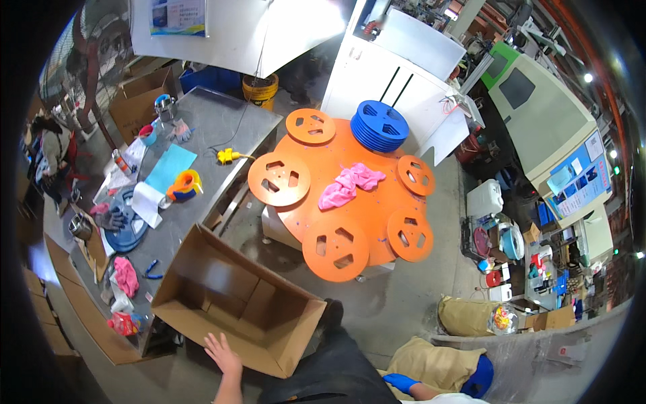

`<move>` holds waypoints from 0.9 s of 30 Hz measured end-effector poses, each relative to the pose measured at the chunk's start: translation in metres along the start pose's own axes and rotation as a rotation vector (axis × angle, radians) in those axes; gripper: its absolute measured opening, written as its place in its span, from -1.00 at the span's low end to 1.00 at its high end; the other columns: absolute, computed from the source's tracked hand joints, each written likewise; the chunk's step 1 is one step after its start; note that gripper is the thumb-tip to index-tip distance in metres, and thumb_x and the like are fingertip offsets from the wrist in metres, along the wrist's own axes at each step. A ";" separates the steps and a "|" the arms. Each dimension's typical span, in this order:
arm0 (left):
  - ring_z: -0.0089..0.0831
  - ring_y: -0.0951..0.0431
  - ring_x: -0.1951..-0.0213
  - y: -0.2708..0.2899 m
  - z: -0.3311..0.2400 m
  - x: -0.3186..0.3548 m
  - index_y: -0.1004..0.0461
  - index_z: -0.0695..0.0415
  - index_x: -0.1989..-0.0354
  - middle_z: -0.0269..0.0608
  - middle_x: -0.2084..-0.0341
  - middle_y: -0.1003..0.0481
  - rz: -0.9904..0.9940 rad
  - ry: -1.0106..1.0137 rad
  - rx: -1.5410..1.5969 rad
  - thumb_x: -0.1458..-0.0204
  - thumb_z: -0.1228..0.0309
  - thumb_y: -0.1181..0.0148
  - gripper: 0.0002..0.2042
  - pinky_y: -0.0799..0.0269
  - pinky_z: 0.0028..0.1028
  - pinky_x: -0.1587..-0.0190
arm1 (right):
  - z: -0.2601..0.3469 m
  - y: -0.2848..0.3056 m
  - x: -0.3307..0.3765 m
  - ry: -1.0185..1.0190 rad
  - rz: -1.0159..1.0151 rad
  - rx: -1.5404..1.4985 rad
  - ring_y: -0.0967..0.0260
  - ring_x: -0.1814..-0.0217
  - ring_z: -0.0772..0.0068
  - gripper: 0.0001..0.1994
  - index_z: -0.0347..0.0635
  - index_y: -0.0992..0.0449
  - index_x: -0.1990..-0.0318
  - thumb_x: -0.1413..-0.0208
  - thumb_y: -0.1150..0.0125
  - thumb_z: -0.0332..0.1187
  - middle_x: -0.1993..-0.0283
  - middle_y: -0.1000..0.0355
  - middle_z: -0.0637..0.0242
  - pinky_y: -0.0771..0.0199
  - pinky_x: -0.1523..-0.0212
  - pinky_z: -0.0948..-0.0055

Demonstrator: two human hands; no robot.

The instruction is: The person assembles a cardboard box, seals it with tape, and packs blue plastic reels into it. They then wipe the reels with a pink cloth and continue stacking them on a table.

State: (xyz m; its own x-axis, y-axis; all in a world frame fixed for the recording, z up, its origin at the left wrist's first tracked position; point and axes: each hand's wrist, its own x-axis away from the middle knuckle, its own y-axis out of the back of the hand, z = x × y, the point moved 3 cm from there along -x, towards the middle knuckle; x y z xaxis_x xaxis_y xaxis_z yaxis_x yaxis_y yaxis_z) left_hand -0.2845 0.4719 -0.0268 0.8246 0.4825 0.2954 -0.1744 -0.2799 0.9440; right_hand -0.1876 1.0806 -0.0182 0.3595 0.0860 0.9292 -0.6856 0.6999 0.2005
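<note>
My left hand (223,354) is bare and open, fingers spread, over the near edge of a brown cardboard box (232,269). Whether it touches the cardboard I cannot tell. The box is tilted with its mouth toward me, and I see nothing inside. At the lower right, my right hand (402,383), in a blue glove, points left beside my dark trousers. Its fingers look stretched out, with nothing visible in them. Beyond the box is an orange table (296,151) with several orange slotted discs (335,248) around its rim. On it lie a pink cloth (350,185) and a stack of blue discs (379,126).
At left, a grey metal table (222,121) carries a yellow tape roll (185,185), blue-handled pliers (153,270), gloves (111,219) and another pink cloth (126,276). Beige sacks (431,363) lie at lower right. A white cabinet (350,74) stands behind the orange table; a pale green machine (545,114) at right.
</note>
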 end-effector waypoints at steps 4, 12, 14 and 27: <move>0.13 0.22 -0.44 -0.003 -0.051 -0.027 -0.16 0.13 -0.33 0.13 -0.42 0.11 0.081 0.028 0.096 0.12 0.48 -0.25 -0.27 0.23 0.11 -0.39 | 0.081 0.115 -0.042 -0.073 0.062 0.212 -0.15 -0.41 0.07 -0.26 -0.23 -0.27 -0.31 -0.22 0.12 0.22 -0.35 -0.24 0.05 -0.09 -0.39 0.21; 0.11 -0.33 -0.18 -0.042 -0.036 0.064 -0.36 0.22 -0.17 0.22 -0.13 -0.37 0.377 0.478 0.125 -0.01 0.39 -0.23 -0.50 -0.23 -0.09 -0.25 | 0.451 0.517 -0.262 0.847 -1.035 0.296 0.16 -0.53 -0.02 -0.20 -0.35 0.05 -0.41 -0.16 -0.22 -0.14 -0.52 0.18 0.00 0.04 -0.45 0.20; 0.08 -0.41 -0.10 -0.036 -0.081 0.086 -0.39 0.23 -0.14 0.16 -0.07 -0.43 0.722 0.709 0.149 -0.05 0.34 -0.23 -0.54 -0.34 -0.18 -0.16 | 0.536 0.604 -0.279 0.866 -1.227 0.418 0.14 -0.52 -0.05 -0.10 -0.32 0.04 -0.42 -0.05 -0.33 -0.09 -0.52 0.20 -0.01 0.04 -0.43 0.13; -0.34 -0.47 0.08 0.003 -0.215 0.084 -0.45 0.17 -0.10 -0.15 0.09 -0.52 0.568 0.652 0.559 -0.16 0.32 -0.17 -0.64 -0.42 -0.37 0.04 | 0.675 0.764 -0.418 0.215 -0.380 1.090 -0.49 -0.02 0.06 -0.30 -0.18 -0.57 0.06 0.33 -0.48 0.14 0.02 -0.53 0.09 -0.48 -0.07 0.17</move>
State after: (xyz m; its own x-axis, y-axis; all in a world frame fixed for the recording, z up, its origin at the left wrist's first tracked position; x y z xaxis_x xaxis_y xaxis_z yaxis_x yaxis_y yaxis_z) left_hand -0.3316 0.6897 0.0318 0.2171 0.4685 0.8564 -0.0349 -0.8730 0.4865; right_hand -1.2888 1.1008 -0.0436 0.6861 0.1931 0.7015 -0.6528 -0.2622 0.7107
